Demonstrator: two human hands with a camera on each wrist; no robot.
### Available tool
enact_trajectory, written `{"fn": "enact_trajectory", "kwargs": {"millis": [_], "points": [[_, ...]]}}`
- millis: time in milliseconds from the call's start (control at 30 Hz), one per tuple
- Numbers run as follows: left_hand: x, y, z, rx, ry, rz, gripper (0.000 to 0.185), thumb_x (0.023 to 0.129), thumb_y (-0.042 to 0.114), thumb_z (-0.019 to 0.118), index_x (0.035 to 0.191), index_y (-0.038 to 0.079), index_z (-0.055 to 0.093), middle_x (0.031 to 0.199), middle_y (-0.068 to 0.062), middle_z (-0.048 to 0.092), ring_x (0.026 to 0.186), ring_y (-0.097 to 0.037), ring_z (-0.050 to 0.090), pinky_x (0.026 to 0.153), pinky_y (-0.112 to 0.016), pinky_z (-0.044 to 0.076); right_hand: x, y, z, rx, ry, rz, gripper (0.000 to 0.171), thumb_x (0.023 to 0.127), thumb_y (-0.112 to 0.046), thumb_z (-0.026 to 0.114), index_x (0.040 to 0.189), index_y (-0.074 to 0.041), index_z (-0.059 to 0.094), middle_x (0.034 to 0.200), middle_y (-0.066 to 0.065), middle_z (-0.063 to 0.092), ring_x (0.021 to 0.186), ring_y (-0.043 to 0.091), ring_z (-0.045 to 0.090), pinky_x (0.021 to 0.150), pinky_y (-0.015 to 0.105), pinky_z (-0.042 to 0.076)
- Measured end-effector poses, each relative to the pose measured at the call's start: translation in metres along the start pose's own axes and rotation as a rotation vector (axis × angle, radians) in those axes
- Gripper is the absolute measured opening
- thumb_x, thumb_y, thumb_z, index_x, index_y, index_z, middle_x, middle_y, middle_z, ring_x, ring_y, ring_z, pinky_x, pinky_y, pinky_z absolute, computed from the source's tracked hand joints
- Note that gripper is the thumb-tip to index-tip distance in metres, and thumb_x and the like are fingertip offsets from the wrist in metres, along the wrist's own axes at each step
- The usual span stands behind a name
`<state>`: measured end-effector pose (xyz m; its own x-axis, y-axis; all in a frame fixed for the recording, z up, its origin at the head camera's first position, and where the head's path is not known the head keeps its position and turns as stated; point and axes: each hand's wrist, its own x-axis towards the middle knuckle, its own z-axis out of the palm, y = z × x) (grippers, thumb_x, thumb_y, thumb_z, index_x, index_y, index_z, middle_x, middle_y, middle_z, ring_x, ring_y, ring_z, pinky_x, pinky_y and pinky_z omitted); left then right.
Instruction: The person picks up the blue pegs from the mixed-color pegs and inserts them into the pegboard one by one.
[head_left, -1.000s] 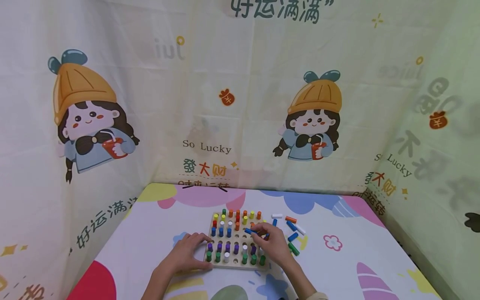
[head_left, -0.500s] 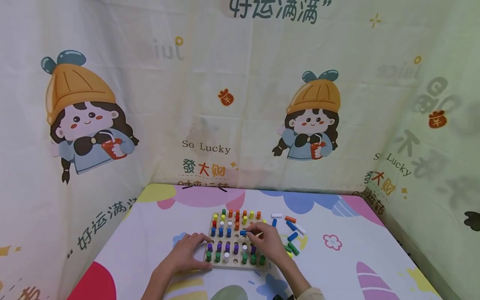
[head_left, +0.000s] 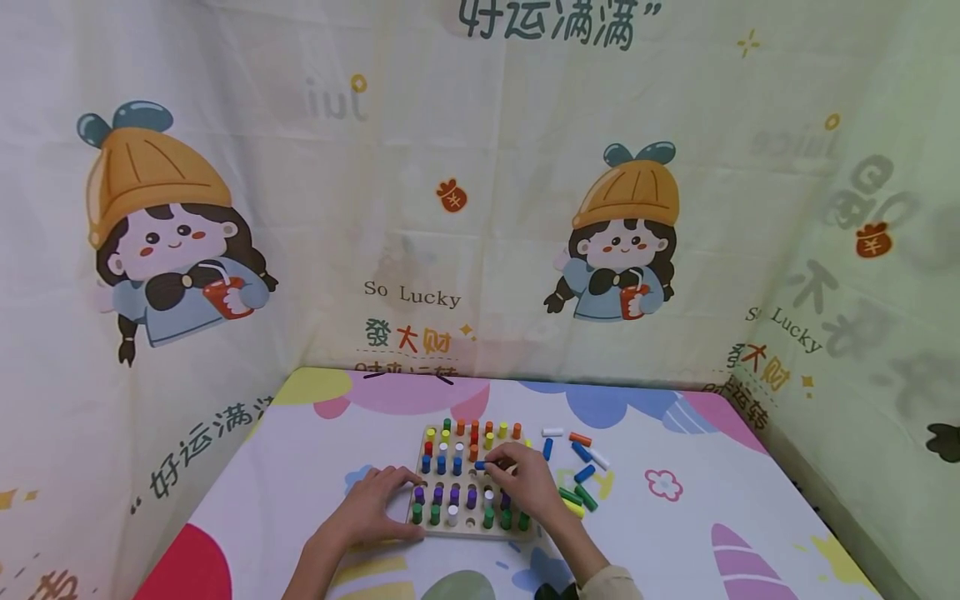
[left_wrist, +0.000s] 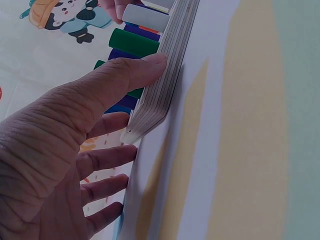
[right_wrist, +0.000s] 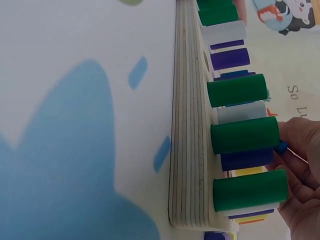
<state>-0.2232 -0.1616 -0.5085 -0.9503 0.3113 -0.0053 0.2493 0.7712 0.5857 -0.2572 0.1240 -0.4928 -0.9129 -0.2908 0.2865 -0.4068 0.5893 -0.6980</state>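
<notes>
While the left hand lies along the side of the board nearest it, fingers spread and thumb touching the near edge, the right hand pinches a blue peg between thumb and fingertips. That peg points sideways toward the left hand; whether it touches the board cannot be told. Between the two hands sits the board, set with upright pegs. Three standing blue pegs run from beyond the left hand's fingertips toward the held one. Purple pegs stand nearer the person, and green pegs nearer again, just beside the left thumb. Loose pegs in blue, white, orange, green and yellow lie on the table, to the right of the right hand and beyond it. A pale sleeve shows behind the right wrist.
</notes>
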Motion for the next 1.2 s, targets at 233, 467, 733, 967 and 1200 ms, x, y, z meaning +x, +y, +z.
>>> {"fn": "enact_trajectory", "kwargs": {"millis": [233,467,733,967,1200], "points": [[0.000,-0.001,0.001,0.004,0.003,0.008,0.067,0.068,0.057,0.089,0.123,0.027,0.063,0.130,-0.004,0.063,0.119,-0.032,0.052,0.102,-0.066,0.043,0.003,-0.003,0.003,-0.029,-0.011,0.023,0.010,0.097,-0.018,0.072,0.103,-0.011,0.074,0.093,-0.005,0.069,0.079,0.009,0.060,0.071,0.019,0.053],[0.001,-0.002,0.001,-0.005,-0.001,0.015,0.067,0.069,0.057,0.089,0.124,0.027,0.063,0.130,-0.004,0.063,0.119,-0.032,0.052,0.102,-0.066,0.043,0.007,-0.002,0.008,-0.005,-0.022,0.021,0.010,0.097,-0.016,0.071,0.104,-0.009,0.074,0.095,-0.003,0.069,0.080,0.009,0.061,0.071,0.019,0.054],[0.000,-0.001,0.002,-0.010,-0.005,0.007,0.067,0.070,0.057,0.089,0.124,0.026,0.063,0.132,-0.005,0.063,0.120,-0.034,0.051,0.103,-0.067,0.042,0.007,-0.002,0.012,0.021,-0.041,0.046,0.015,0.097,-0.015,0.072,0.110,-0.007,0.073,0.101,0.000,0.071,0.084,0.009,0.063,0.076,0.023,0.058],[0.000,-0.002,0.002,-0.004,0.003,0.017,0.067,0.069,0.057,0.089,0.123,0.027,0.063,0.132,-0.005,0.063,0.121,-0.034,0.052,0.103,-0.067,0.042,0.008,-0.006,0.014,0.044,-0.044,0.028,0.022,0.096,-0.010,0.072,0.118,-0.006,0.072,0.110,0.005,0.072,0.087,0.012,0.066,0.077,0.025,0.059],[0.000,-0.001,0.002,-0.010,0.001,0.012,0.067,0.069,0.057,0.089,0.123,0.027,0.063,0.132,-0.005,0.063,0.120,-0.034,0.052,0.103,-0.067,0.042,0.008,-0.006,0.017,0.048,-0.026,0.018,0.023,0.096,-0.008,0.071,0.119,-0.007,0.072,0.112,0.007,0.072,0.088,0.013,0.066,0.076,0.024,0.059]]}}
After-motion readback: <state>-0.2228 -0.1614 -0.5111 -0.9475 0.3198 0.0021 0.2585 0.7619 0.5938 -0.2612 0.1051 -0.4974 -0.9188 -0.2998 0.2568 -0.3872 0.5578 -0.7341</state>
